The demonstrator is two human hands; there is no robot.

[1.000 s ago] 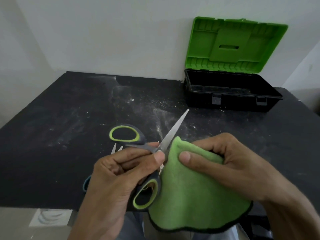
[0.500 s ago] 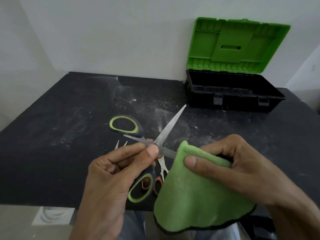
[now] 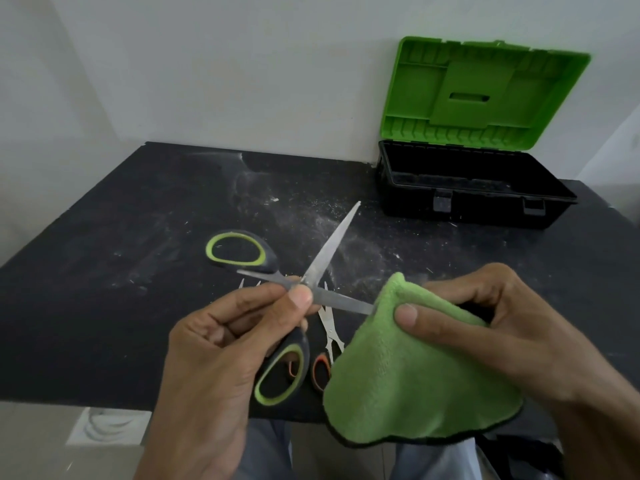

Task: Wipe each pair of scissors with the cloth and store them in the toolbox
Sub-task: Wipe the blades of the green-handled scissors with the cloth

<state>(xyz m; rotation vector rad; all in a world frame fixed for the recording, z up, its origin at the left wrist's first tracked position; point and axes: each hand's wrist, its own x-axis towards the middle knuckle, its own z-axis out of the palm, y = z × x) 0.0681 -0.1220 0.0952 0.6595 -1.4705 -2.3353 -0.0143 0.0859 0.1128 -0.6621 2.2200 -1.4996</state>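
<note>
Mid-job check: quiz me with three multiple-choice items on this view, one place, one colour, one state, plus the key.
1. Where does the toolbox stand? A. table's far right, by the wall B. near left corner C. on the floor
2. What colour rims the handles of the small scissors lying on the table? A. blue B. orange C. white
3. How are the held scissors? A. closed B. inside the toolbox C. open, one blade tip in the cloth
1 A: it sits back right, by the wall. 2 B: an orange loop shows beside the left hand. 3 C: blades spread, the right hand pinching the cloth over one tip.
</note>
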